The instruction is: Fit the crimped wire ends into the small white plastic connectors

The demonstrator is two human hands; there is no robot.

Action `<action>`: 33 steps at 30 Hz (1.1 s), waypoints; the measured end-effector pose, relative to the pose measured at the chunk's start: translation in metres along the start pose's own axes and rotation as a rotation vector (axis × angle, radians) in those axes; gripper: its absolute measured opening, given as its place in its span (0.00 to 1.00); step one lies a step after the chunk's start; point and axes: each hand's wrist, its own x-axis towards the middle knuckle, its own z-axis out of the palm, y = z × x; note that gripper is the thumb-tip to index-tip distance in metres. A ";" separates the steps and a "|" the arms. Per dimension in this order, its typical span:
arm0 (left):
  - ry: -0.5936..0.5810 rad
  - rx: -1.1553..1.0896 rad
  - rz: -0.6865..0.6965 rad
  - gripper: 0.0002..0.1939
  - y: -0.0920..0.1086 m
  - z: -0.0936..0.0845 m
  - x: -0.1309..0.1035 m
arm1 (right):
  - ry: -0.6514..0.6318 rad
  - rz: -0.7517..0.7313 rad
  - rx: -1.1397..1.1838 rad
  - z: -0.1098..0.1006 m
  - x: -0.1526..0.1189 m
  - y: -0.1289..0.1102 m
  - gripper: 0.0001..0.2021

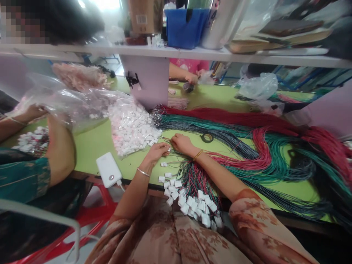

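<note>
My left hand pinches a small white connector between thumb and fingertips. Close beside it, my right hand is closed, with thin wire ends showing at its fingertips; which wires it grips is partly hidden. Below both hands lies a bunch of white connectors fitted on red, green and black wires, hanging over the table edge towards my lap. A clear bag of loose white connectors lies just left of my hands. Long bundles of red wires, green wires and black wires stretch to the right.
A roll of black tape lies behind my right wrist. A white power bank with a cable sits at the front edge. At the left, a co-worker's arm rests near more connectors. A shelf crosses above, bearing a blue bin.
</note>
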 end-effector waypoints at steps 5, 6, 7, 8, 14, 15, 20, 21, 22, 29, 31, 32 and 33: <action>-0.002 0.016 -0.025 0.11 -0.001 -0.001 0.001 | -0.043 -0.046 -0.074 0.001 0.009 -0.005 0.15; -0.001 0.016 -0.025 0.11 -0.001 -0.001 0.001 | -0.043 -0.051 -0.067 0.002 0.009 -0.004 0.14; -0.002 0.013 -0.023 0.12 -0.001 -0.001 0.001 | -0.034 -0.045 -0.045 0.002 0.009 -0.004 0.13; -0.003 0.008 -0.020 0.12 -0.001 -0.001 0.001 | -0.015 -0.025 -0.006 0.002 0.008 -0.003 0.13; 0.025 -0.078 0.048 0.13 -0.003 0.002 0.002 | 0.215 0.101 0.452 0.004 -0.002 0.008 0.07; 0.022 -0.094 0.048 0.13 -0.003 0.002 0.002 | 0.256 0.099 0.530 0.005 -0.004 0.010 0.06; -0.005 -0.181 0.037 0.11 -0.005 0.003 0.003 | 0.377 0.091 0.830 0.009 -0.014 0.010 0.07; -0.005 -0.212 0.041 0.10 -0.006 0.003 0.004 | 0.375 0.083 0.868 0.009 -0.017 0.008 0.07; -0.006 -0.244 0.043 0.09 -0.006 0.003 0.004 | 0.368 0.072 0.892 0.009 -0.020 0.006 0.08; -0.044 -0.367 0.002 0.06 -0.010 0.000 0.008 | 0.337 0.061 0.912 0.013 -0.036 -0.001 0.05; -0.040 -0.365 -0.001 0.05 -0.010 0.000 0.008 | 0.322 0.061 0.922 0.014 -0.037 -0.001 0.05; -0.040 -0.361 -0.001 0.05 -0.009 0.000 0.008 | 0.315 0.061 0.927 0.014 -0.038 -0.001 0.05; -0.042 -0.357 0.001 0.05 -0.009 0.001 0.008 | 0.311 0.062 0.929 0.013 -0.038 -0.001 0.05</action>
